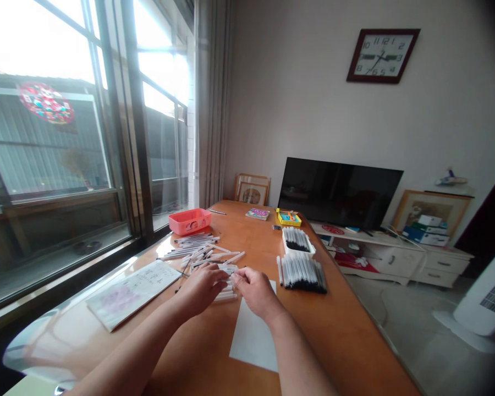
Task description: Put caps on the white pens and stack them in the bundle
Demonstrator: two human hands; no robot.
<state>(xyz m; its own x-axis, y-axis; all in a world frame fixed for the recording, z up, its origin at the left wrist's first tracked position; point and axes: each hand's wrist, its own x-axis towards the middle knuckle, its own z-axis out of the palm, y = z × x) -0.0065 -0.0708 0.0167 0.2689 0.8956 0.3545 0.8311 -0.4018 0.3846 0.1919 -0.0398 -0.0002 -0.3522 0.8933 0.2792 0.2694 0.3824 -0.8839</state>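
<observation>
My left hand (206, 286) is over the near end of a loose pile of pale pens (196, 248), its fingers bent and closed together. Whatever is between those fingers is too small and covered to make out. Close beside it, my right hand (253, 290) pinches the end of what looks like a slim white pen between thumb and forefinger. Below my right wrist lies a white sheet of paper (251, 338). More pens (223, 296) lie under and just past both hands.
A neat row of black-tipped pens (302, 272) lies right of my hands, behind it a white box (309, 252) full of pens. A red plastic basket (190, 221), a booklet (136, 289), a yellow box (289, 218) and a colourful pad (258, 214) are on the wooden table (313, 330).
</observation>
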